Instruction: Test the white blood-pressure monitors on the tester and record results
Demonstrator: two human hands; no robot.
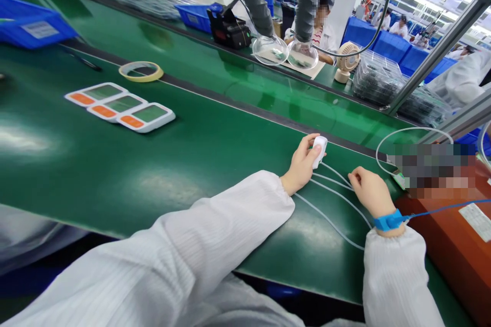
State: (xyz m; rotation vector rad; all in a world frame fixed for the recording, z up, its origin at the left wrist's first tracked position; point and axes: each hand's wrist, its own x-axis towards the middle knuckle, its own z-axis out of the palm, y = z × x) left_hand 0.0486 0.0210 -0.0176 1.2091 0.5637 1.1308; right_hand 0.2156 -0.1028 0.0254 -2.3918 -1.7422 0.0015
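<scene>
My left hand (302, 166) grips a small white plastic sensor head (319, 150) on the green conveyor belt (192, 163). Thin white cables (337, 196) run from it across the belt toward my right side. My right hand (369, 190) pinches these cables close to the sensor; a blue wrist strap (389, 220) with a blue cord sits on that wrist. Both sleeves are white. Three white display units (120, 108) with green screens and orange patches lie in a row at the left of the belt.
A roll of yellow tape (140, 71) lies beyond the displays. Blue bins (32, 25) stand at far left. Two grey fume hoses (253, 0), a small fan (347, 61), stacked clear trays (378, 79) and a brown box (456, 245) border the belt. Other workers sit behind.
</scene>
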